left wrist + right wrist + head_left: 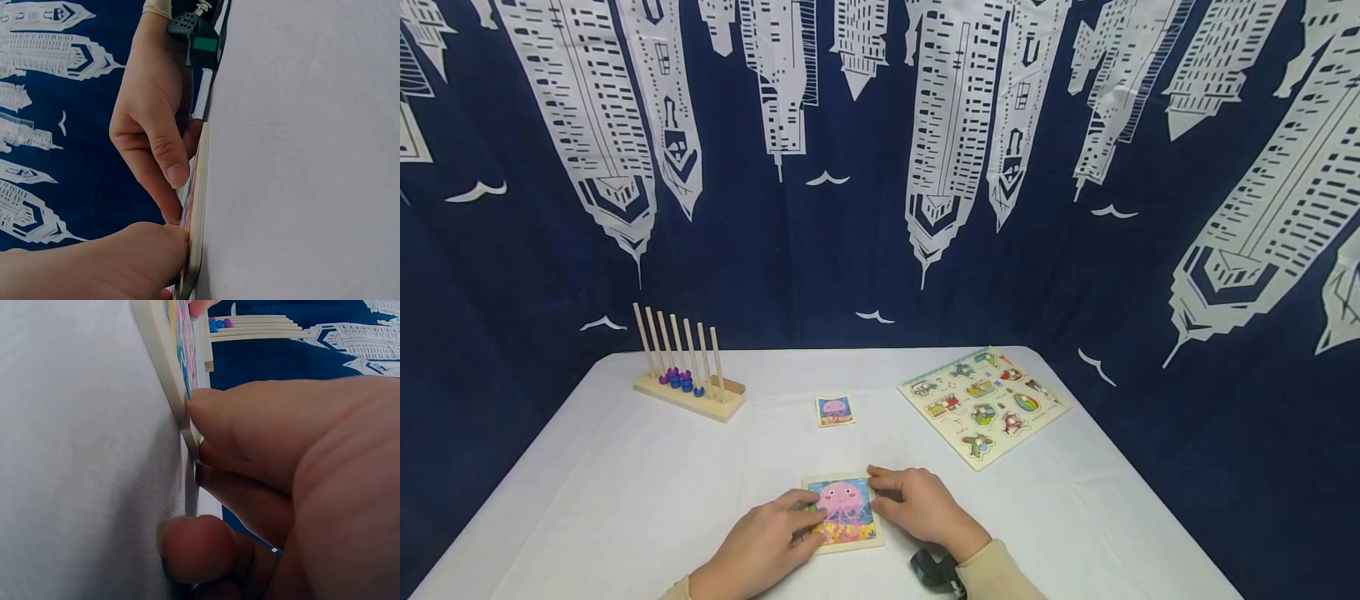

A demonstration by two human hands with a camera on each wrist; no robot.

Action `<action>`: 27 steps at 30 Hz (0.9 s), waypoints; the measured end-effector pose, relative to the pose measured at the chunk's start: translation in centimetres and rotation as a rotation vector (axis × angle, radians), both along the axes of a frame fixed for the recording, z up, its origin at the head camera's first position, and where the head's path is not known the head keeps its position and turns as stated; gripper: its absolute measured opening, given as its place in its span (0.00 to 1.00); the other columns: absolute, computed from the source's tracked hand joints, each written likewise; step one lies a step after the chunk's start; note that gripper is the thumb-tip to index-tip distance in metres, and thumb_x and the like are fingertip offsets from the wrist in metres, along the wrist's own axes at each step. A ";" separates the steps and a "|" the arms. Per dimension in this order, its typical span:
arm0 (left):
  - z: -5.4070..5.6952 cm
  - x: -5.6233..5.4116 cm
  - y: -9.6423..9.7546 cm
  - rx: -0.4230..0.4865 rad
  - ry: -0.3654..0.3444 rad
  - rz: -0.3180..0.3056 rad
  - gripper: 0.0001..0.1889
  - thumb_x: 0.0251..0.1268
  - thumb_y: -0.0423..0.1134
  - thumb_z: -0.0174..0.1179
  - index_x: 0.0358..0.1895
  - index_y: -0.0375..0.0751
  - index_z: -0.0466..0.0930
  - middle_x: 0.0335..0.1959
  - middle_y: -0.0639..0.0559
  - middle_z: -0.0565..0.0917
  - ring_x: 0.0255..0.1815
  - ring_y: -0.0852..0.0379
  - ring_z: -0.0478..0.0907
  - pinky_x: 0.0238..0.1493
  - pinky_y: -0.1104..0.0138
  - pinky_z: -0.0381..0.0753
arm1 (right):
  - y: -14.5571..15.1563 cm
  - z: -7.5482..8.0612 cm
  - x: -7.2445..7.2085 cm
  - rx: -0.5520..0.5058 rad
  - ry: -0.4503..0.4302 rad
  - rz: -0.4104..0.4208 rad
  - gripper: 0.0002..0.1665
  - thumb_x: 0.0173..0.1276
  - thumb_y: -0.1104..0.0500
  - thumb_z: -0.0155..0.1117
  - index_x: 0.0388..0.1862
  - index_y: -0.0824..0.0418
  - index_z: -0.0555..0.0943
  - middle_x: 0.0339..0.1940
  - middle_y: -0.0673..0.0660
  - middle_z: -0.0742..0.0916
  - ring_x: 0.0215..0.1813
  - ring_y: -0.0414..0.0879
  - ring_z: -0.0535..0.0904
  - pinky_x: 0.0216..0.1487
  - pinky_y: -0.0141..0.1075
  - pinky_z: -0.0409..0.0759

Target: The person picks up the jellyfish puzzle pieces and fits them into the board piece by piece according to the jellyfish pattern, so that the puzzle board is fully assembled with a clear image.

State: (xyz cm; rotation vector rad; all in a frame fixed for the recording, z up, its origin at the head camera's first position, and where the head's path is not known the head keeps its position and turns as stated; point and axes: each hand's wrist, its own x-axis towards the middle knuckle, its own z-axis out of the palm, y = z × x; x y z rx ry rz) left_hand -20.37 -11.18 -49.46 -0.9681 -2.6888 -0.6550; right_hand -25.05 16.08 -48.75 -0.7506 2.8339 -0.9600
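Note:
A square wooden jigsaw puzzle with a pink jellyfish picture lies on the table in front of me. From the left, my left hand rests its fingertips on the picture and its near left edge. My right hand touches the far right corner and right edge with relaxed finger and thumb. The right wrist view has that thumb against the puzzle's edge, with other fingers beside the tabletop. Farther back lies a small jellyfish picture card. The left wrist view shows the puzzle almost edge-on, its underside hidden.
A wooden peg stand with blue and purple beads stands at the back left. At the back right lies a vehicle peg puzzle board. The white table meets a dark blue patterned cloth. A dark wrist device sits by the right sleeve.

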 end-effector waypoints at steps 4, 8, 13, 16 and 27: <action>-0.3 -0.1 -0.1 0.011 0.023 -0.017 0.15 0.70 0.47 0.67 0.52 0.44 0.90 0.57 0.49 0.87 0.55 0.53 0.86 0.50 0.57 0.87 | 0.0 0.0 0.1 0.010 0.002 -0.003 0.22 0.70 0.51 0.69 0.60 0.56 0.86 0.67 0.46 0.83 0.71 0.53 0.78 0.70 0.54 0.73; -0.3 0.0 -0.3 0.023 0.032 -0.034 0.14 0.70 0.47 0.67 0.51 0.45 0.91 0.56 0.49 0.88 0.57 0.53 0.86 0.51 0.56 0.86 | -0.1 0.1 0.2 0.013 0.002 -0.001 0.22 0.70 0.51 0.70 0.60 0.57 0.86 0.67 0.47 0.83 0.70 0.53 0.78 0.69 0.54 0.74; 0.2 0.2 -0.8 -0.037 -0.037 -0.023 0.22 0.67 0.59 0.66 0.52 0.48 0.90 0.58 0.50 0.87 0.60 0.52 0.84 0.53 0.55 0.86 | -0.3 0.1 0.2 0.025 0.013 0.010 0.22 0.69 0.51 0.70 0.60 0.56 0.86 0.67 0.47 0.84 0.69 0.53 0.79 0.68 0.53 0.75; 0.4 0.2 -1.0 -0.057 -0.054 -0.018 0.24 0.65 0.61 0.67 0.52 0.48 0.90 0.58 0.50 0.87 0.60 0.52 0.84 0.53 0.55 0.85 | -0.5 0.2 0.1 0.029 0.022 0.017 0.22 0.70 0.51 0.70 0.60 0.56 0.86 0.67 0.47 0.84 0.69 0.53 0.79 0.68 0.53 0.75; 1.1 0.4 -2.0 0.140 0.164 0.060 0.20 0.62 0.55 0.73 0.51 0.46 0.90 0.51 0.57 0.87 0.32 0.73 0.79 0.34 0.73 0.81 | -0.7 0.6 0.8 0.016 0.273 -0.043 0.23 0.73 0.52 0.67 0.63 0.59 0.84 0.67 0.52 0.84 0.64 0.49 0.83 0.64 0.49 0.79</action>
